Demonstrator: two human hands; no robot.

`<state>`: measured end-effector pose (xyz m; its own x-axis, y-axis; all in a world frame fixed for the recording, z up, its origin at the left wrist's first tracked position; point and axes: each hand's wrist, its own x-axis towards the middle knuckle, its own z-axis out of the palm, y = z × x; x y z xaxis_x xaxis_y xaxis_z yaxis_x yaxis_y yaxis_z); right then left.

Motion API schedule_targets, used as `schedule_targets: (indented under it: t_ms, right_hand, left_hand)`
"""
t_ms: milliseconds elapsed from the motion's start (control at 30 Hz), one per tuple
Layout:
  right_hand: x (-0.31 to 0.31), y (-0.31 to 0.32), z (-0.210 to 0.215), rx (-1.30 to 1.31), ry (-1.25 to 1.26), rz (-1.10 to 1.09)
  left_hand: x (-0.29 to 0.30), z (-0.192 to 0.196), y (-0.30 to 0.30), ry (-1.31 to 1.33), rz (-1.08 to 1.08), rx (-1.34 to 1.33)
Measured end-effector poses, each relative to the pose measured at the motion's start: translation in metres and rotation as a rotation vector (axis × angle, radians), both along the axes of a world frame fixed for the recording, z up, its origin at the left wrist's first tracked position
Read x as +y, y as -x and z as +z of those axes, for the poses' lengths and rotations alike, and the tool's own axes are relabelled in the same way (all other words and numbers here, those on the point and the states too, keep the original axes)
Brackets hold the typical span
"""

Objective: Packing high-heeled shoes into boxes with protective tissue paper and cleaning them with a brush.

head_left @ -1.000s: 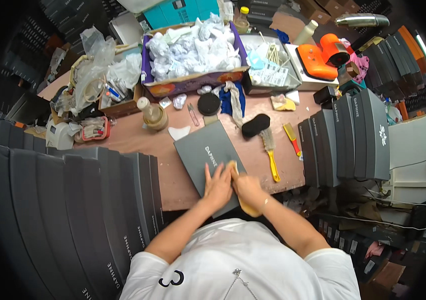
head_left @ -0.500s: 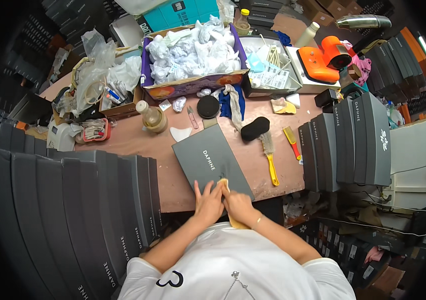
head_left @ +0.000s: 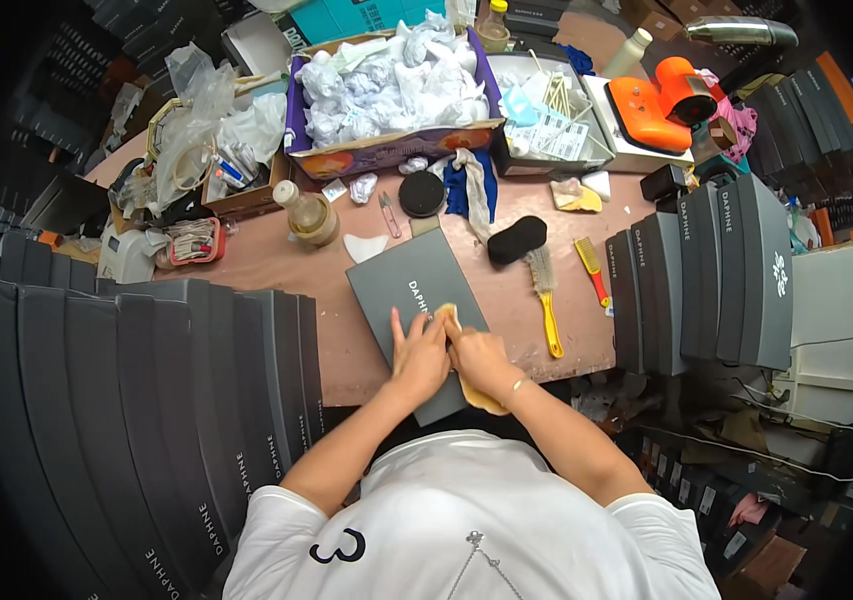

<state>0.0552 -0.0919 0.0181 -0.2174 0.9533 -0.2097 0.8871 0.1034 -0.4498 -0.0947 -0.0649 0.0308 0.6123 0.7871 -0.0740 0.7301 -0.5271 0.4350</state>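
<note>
A dark grey shoebox lies at an angle on the pinkish worktable, its near end reaching over the table's front edge. My left hand rests on the lid with its fingers spread, close beside the light lettering. In my right hand is a tan cloth, pressed against the lid near its right edge. One end of the cloth sticks up past the fingertips; the other hangs below the hand. Both hands meet at the fingertips, and the lid beneath them is hidden.
Right of the box lie a black oval sponge, a yellow-handled brush and a smaller red-and-yellow brush. Behind stand a glass bottle and a carton of crumpled paper. Shoebox stacks flank both sides.
Both hands have moved farther up the lid, toward the lettering, covering a dark mark that showed before. More of the cloth now shows below my right hand. The whole view has shifted slightly.
</note>
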Motion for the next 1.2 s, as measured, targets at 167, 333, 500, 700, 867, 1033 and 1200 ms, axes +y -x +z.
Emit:
schedule_targets:
  t_ms: [167,333,500,700,867,1033,1200]
  right_hand:
    - [-0.007,-0.001,0.008,-0.082,0.053,0.042]
    - [-0.005,-0.018,0.009,-0.003,0.050,0.083]
    - [0.005,-0.017,-0.005,-0.046,-0.060,0.081]
    - [-0.024,-0.004,0.011,-0.051,-0.043,0.132]
    - [-0.003,-0.003,0.012,-0.057,-0.040,0.129]
    - [-0.012,0.001,0.009,-0.020,0.025,0.100]
    - [-0.019,-0.001,0.007,-0.021,-0.037,0.111]
  left_hand:
    - [-0.019,-0.006,-0.003,0.014,0.031,-0.020]
    - [-0.016,-0.002,-0.006,0.035,-0.010,0.008]
    - [0.000,-0.003,-0.009,-0.034,0.021,-0.033]
    - [-0.032,-0.002,0.008,0.016,0.024,-0.008]
    - [-0.012,-0.004,0.005,-0.021,0.042,-0.016]
    - [-0.023,-0.001,0.008,0.021,0.049,0.002]
    - [-0.030,-0.004,0.009,0.028,0.026,0.012]
